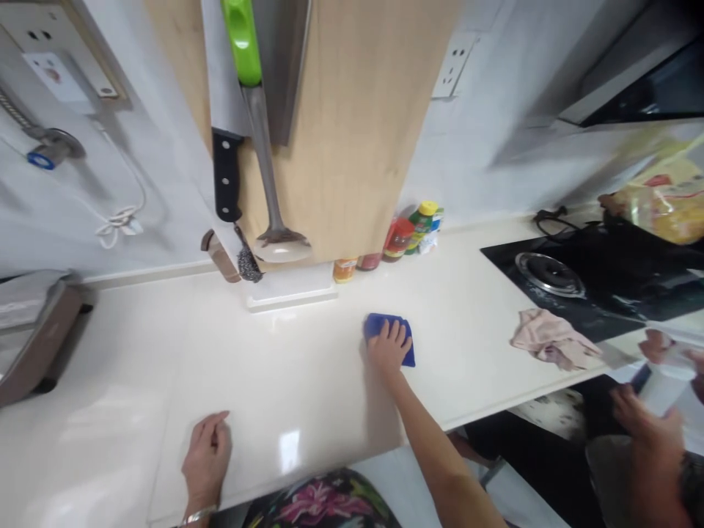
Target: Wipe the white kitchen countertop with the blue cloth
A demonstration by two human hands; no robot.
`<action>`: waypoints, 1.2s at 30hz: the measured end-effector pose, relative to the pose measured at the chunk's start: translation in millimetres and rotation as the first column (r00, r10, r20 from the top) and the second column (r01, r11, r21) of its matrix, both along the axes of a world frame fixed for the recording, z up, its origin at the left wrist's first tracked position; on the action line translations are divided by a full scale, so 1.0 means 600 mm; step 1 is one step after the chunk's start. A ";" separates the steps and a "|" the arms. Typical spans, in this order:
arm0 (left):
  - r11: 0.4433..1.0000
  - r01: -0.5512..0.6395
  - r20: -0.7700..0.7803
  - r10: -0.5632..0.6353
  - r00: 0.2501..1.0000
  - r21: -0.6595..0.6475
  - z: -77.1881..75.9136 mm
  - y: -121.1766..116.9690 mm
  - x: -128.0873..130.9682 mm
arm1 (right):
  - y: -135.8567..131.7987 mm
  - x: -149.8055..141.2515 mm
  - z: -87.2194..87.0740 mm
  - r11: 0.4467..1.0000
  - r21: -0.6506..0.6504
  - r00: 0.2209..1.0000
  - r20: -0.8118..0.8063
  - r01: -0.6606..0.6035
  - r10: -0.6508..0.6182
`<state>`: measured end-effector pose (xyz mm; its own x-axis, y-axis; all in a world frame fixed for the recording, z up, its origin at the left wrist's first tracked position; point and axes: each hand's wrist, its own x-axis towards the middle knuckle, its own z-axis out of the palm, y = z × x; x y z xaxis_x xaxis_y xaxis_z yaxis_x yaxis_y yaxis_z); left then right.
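A rumpled royal-blue cleaning cloth (390, 341) lies mid-counter, nearer the back edge than the front, on a glossy cream stone countertop (275, 367); the right hand (388, 347) rests palm-down on it, fingers spread, pressing rather than gripping; the left hand (206, 458) sits flat and bare near the front edge, fingers loosely together, holding nothing, a silver bracelet (199, 515) at its wrist; a crumpled pale pink cloth (553, 339) lies towards the right end, beside a black glass gas hob (550, 282); along the back edge stand small condiment bottles (421, 229) and a flat white board (291, 287); a black-handled steel kitchen knife (225, 176) hangs above; at far right, a co-worker's hand (649, 440) is apart.
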<state>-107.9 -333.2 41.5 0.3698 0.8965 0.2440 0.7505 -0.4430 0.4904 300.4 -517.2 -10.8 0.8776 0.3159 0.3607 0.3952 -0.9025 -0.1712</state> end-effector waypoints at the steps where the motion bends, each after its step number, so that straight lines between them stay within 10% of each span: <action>1: 1.000 0.004 0.002 -0.004 1.000 -0.009 0.000 0.000 -0.001 | 0.018 -0.002 0.002 1.000 0.018 1.000 -0.007 0.008 -0.007; 12: 0.990 0.124 0.089 -0.117 0.989 -0.071 -0.012 -0.001 -0.018 | 0.187 -0.209 0.035 0.966 0.042 0.959 -0.119 -0.254 0.258; 19: 0.966 0.225 0.231 -0.191 0.954 -0.128 -0.017 0.004 -0.039 | 0.257 -0.431 0.075 0.810 0.027 0.777 -0.268 -0.585 0.570; 24: 0.944 0.329 0.364 -0.308 0.879 0.005 0.005 0.031 -0.016 | 0.184 -0.443 0.060 0.652 0.350 0.651 -0.139 -0.672 0.746; 31: 0.832 0.549 -0.063 -0.546 0.835 0.071 -0.020 0.001 0.082 | -0.005 -0.365 0.003 0.827 0.267 0.861 0.020 -0.494 0.508; 36: 0.771 0.629 -0.125 -0.617 0.777 0.103 -0.038 0.017 0.093 | -0.045 -0.406 -0.025 0.875 0.098 0.880 0.057 -0.474 0.471</action>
<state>-52.3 -322.9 18.6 0.8592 0.4238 0.2867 0.3204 -0.8825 0.3444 56.6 -544.3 -25.7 0.6215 0.6489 0.4389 0.7765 -0.5843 -0.2357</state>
